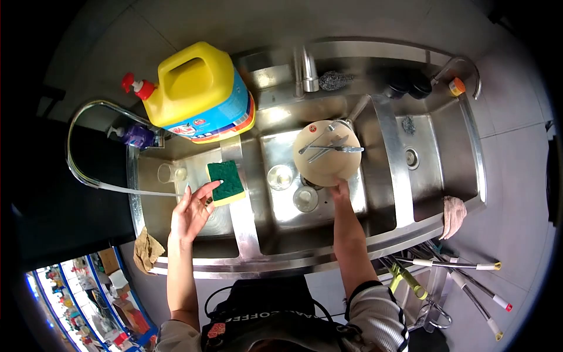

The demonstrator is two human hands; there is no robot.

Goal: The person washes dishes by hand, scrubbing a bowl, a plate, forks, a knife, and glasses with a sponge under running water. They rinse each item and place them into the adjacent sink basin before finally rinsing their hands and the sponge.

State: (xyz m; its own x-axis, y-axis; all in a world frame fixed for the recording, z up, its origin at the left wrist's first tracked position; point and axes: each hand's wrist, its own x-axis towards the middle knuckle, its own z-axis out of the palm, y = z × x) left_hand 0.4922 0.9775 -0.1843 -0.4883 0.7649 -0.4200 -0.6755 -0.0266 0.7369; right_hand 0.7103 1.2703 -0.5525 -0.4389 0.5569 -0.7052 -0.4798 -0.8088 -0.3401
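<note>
I see the left hand (190,216) at eight o'clock, fingers (207,188) holding a green-and-yellow sponge (229,183). At three, the right hand (339,189) holds a plate (319,169) bearing cutlery (333,148) over the middle basin (277,216). A yellow jug (194,104) sits at ten o'clock.

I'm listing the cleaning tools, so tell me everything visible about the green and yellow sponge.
The sponge is a roughly rectangular block: a dark green, rough-looking scouring layer faces up, and yellow, foam-like material shows along its near edge. It sits slightly askew over the left metal divider. The left hand touches it, one fingertip on the green face; I cannot tell what bears its weight.
</note>
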